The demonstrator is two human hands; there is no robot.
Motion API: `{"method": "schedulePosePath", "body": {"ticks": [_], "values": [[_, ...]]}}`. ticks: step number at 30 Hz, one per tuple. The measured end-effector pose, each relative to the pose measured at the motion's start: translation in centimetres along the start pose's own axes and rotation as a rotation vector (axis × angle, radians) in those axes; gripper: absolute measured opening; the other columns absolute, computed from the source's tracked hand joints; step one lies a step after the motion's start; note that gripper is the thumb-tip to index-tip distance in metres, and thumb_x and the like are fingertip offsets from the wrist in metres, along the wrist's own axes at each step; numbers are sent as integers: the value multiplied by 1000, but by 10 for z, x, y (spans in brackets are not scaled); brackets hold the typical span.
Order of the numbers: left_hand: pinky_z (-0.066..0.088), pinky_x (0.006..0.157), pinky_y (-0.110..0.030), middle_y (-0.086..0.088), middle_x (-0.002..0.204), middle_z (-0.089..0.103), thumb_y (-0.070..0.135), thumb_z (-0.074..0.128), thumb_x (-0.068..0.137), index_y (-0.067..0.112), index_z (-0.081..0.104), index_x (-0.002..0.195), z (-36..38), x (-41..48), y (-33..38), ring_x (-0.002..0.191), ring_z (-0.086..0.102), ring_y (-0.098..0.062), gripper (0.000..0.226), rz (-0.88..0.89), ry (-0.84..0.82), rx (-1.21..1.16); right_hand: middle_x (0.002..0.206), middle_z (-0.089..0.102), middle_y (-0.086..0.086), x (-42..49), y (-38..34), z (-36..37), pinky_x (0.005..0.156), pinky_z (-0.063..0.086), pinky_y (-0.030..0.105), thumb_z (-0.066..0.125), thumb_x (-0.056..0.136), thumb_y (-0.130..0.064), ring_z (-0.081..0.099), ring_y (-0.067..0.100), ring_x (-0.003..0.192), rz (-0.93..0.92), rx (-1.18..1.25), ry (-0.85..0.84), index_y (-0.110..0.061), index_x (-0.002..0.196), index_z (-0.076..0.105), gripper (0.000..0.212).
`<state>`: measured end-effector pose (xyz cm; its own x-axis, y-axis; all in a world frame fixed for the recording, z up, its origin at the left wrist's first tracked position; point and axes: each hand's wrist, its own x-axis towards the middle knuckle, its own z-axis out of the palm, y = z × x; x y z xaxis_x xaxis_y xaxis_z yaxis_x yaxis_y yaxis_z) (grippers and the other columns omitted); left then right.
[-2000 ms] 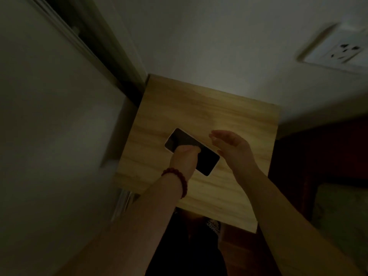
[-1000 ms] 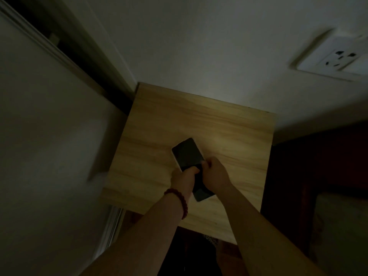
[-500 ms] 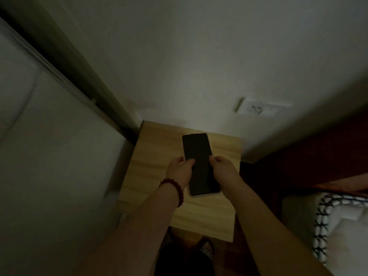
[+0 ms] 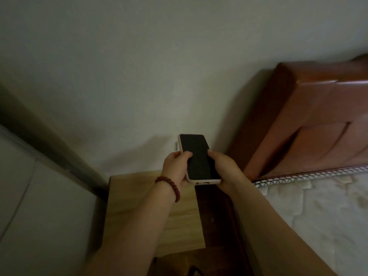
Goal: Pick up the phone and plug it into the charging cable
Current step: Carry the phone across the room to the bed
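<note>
The phone (image 4: 198, 156) has a dark screen and a pale case. It is held up in the air, screen toward me, its port end nearest me. My left hand (image 4: 175, 166), with a red bead bracelet on the wrist, grips its left edge. My right hand (image 4: 224, 168) grips its right edge. Both thumbs lie on the screen. The phone hovers above the far right corner of the wooden bedside table (image 4: 139, 196). No charging cable is visible. The phone hides the wall socket behind it.
A reddish wooden headboard (image 4: 310, 116) rises at the right, with a pale quilted mattress (image 4: 318, 216) below it. A plain wall (image 4: 159, 66) fills the back. A light cabinet panel (image 4: 39, 206) stands at the left. A dark gap separates the table from the bed.
Both hands have lifted the phone off the table and turned it lengthwise. The view has swung up and to the right, bringing the bed and headboard into sight.
</note>
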<state>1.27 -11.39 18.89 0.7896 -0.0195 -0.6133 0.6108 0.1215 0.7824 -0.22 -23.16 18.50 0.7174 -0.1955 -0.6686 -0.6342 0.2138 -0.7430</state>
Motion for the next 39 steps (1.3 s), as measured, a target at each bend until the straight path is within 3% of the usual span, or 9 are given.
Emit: {"method": "schedulePosePath", "body": {"ticks": [4, 10, 14, 17, 21, 25, 30, 35, 39], "values": [[51, 53, -30, -12, 96, 65, 21, 57, 86, 13, 56, 100, 14, -35, 24, 82, 64, -24, 17, -5, -108, -9, 87, 70, 14, -37, -14, -11, 74, 56, 40, 53, 92, -32, 69, 27, 77, -8, 127, 124, -9, 89, 58, 23], [55, 66, -37, -14, 96, 64, 23, 57, 85, 13, 55, 93, 40, -89, 45, 86, 63, -29, 13, -13, -309, 34, 63, 71, 8, -101, -22, -33, 48, 54, 28, 55, 91, -28, 68, 21, 55, -114, 316, 295, -9, 83, 59, 21], [54, 65, -37, -12, 85, 65, 21, 58, 84, 14, 56, 79, 66, -127, 37, 75, 64, -27, 8, -13, -473, 114, 93, 69, 17, -149, -13, -60, 78, 57, 45, 54, 91, -28, 68, 32, 85, -211, 344, 518, -13, 79, 55, 19], [54, 72, -41, -14, 90, 66, 21, 58, 83, 12, 59, 86, 91, -160, 22, 80, 65, -29, 10, -27, -609, 201, 95, 69, 17, -190, 4, -86, 66, 57, 40, 51, 92, -26, 68, 32, 84, -274, 428, 653, -12, 84, 58, 17], [56, 66, -40, -17, 94, 67, 23, 60, 81, 11, 60, 99, 125, -212, -3, 73, 66, -29, 21, -87, -764, 290, 93, 69, 17, -246, 31, -121, 64, 55, 38, 49, 93, -27, 69, 32, 82, -289, 549, 792, -8, 91, 58, 22], [53, 43, -26, -12, 84, 67, 24, 57, 84, 11, 60, 96, 150, -268, -33, 67, 66, -25, 18, -78, -916, 374, 81, 68, 12, -303, 59, -152, 70, 57, 38, 48, 94, -27, 69, 27, 71, -306, 708, 899, -10, 85, 55, 21], [56, 47, -31, -13, 89, 67, 24, 57, 84, 13, 60, 91, 173, -341, -83, 76, 67, -28, 13, -89, -1066, 453, 82, 67, 12, -379, 108, -188, 67, 58, 36, 50, 94, -28, 69, 26, 68, -327, 825, 1012, -10, 87, 55, 20], [57, 47, -33, -13, 87, 66, 21, 56, 85, 13, 59, 84, 192, -436, -156, 75, 66, -29, 9, -108, -1236, 523, 76, 64, 11, -467, 181, -224, 45, 55, 28, 48, 94, -25, 66, 21, 59, -382, 916, 1162, -13, 81, 53, 18], [56, 48, -33, -17, 98, 66, 21, 55, 86, 8, 59, 100, 200, -521, -225, 80, 65, -30, 19, -155, -1361, 601, 78, 65, 12, -549, 249, -255, 46, 55, 29, 47, 93, -25, 65, 23, 64, -399, 982, 1281, -13, 82, 54, 18]]}}
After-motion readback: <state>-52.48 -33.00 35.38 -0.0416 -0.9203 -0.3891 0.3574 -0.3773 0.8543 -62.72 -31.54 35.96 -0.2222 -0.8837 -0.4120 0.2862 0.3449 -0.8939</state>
